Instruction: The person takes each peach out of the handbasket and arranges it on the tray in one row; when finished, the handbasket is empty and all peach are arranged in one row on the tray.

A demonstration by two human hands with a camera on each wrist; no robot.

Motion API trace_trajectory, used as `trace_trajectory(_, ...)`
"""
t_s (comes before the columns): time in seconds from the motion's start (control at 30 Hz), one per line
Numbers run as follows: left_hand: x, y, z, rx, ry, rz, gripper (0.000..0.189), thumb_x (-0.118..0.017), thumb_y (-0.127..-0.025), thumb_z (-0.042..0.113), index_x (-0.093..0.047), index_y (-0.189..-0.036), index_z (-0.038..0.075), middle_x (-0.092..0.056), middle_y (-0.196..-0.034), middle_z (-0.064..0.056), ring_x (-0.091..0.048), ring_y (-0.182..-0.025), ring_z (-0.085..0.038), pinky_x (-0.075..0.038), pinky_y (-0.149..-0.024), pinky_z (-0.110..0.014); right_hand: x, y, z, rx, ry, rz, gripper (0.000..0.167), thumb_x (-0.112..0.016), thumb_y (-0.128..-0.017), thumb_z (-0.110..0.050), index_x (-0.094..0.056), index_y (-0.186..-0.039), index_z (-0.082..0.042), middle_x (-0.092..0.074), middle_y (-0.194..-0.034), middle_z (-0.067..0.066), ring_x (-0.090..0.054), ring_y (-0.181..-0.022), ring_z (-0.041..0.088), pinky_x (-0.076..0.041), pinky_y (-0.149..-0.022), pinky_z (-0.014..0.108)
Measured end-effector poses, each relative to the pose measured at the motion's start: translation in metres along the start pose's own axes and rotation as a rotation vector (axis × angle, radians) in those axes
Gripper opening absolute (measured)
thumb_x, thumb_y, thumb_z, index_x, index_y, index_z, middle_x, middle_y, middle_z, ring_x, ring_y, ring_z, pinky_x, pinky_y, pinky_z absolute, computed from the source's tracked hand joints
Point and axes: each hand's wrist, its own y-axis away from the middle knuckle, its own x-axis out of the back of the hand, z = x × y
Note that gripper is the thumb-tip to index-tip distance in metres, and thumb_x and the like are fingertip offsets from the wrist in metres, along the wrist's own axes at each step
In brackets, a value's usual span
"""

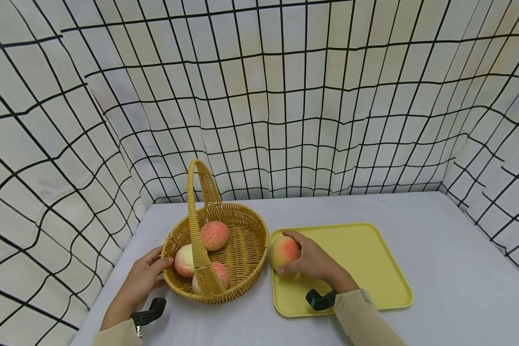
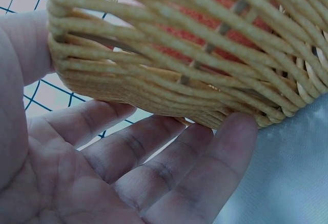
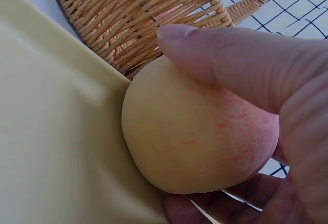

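A woven basket with an arched handle stands on the left part of the table. Three peaches lie inside: a red one at the back, a paler one at the left, and another partly behind the handle. My left hand holds the basket's left side, thumb over the rim and fingers along the outer wall. With my right hand I grip a yellow-and-red peach between thumb and fingers. That peach is at the left edge of a yellow tray, close beside the basket.
A white cloth covers the table. Behind it and along both sides hang white sheets with black netting. Each wrist wears a dark band, the left one and the right one.
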Motion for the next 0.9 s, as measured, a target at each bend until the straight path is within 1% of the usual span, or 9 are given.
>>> trace_trajectory(0.17, 0.0001, -0.0003, -0.0009, 0.003, 0.001, 0.001, 0.061, -0.047, -0.110, 0.024, -0.026, -0.163, 0.001, -0.034, -0.162, -0.031, -0.042, -0.144, -0.049, -0.058, -0.097, -0.050, 0.0005, 0.0005, 0.0000, -0.002, 0.001, 0.002, 0.101, -0.096, -0.074, -0.026, -0.042, -0.158, -0.013, -0.060, -0.139, 0.009, -0.058, -0.114, 0.023, -0.048, -0.101, 0.044)
trace_trajectory(0.37, 0.0003, -0.0008, -0.0014, -0.006, -0.004, -0.003, 0.062, -0.047, -0.111, 0.025, -0.025, -0.163, -0.001, -0.033, -0.162, -0.032, -0.042, -0.144, -0.049, -0.058, -0.097, -0.051, 0.0014, 0.0008, 0.0012, -0.003, -0.005, -0.005, 0.102, -0.095, -0.074, -0.027, -0.041, -0.159, -0.013, -0.060, -0.139, 0.008, -0.058, -0.113, 0.022, -0.048, -0.098, 0.041)
trace_trajectory(0.57, 0.0002, 0.0002, -0.0006, 0.001, -0.005, -0.003, 0.063, -0.047, -0.110, 0.026, -0.025, -0.163, 0.000, -0.033, -0.162, -0.032, -0.042, -0.144, -0.049, -0.058, -0.097, -0.050, 0.0014, 0.0015, 0.0001, -0.009, -0.009, -0.004, 0.101, -0.095, -0.075, -0.026, -0.040, -0.159, -0.013, -0.060, -0.139, 0.009, -0.058, -0.115, 0.022, -0.047, -0.100, 0.042)
trace_trajectory(0.8, 0.0003, 0.0003, -0.0008, 0.001, -0.002, -0.001, 0.063, -0.048, -0.110, 0.026, -0.026, -0.163, 0.000, -0.034, -0.162, -0.032, -0.043, -0.143, -0.048, -0.059, -0.096, -0.049, 0.0027, 0.0047, -0.0020, -0.003, -0.054, -0.026, 0.101, -0.093, -0.077, -0.022, -0.038, -0.161, -0.012, -0.060, -0.137, 0.012, -0.061, -0.108, 0.023, -0.053, -0.088, 0.037)
trace_trajectory(0.9, 0.0005, 0.0003, -0.0007, 0.000, 0.001, -0.002, 0.062, -0.048, -0.110, 0.025, -0.026, -0.163, 0.000, -0.034, -0.162, -0.032, -0.044, -0.143, -0.048, -0.059, -0.095, -0.049, 0.0037, 0.0056, -0.0028, 0.006, -0.062, -0.031, 0.101, -0.093, -0.078, -0.021, -0.036, -0.161, -0.011, -0.060, -0.138, 0.013, -0.061, -0.109, 0.024, -0.054, -0.087, 0.036)
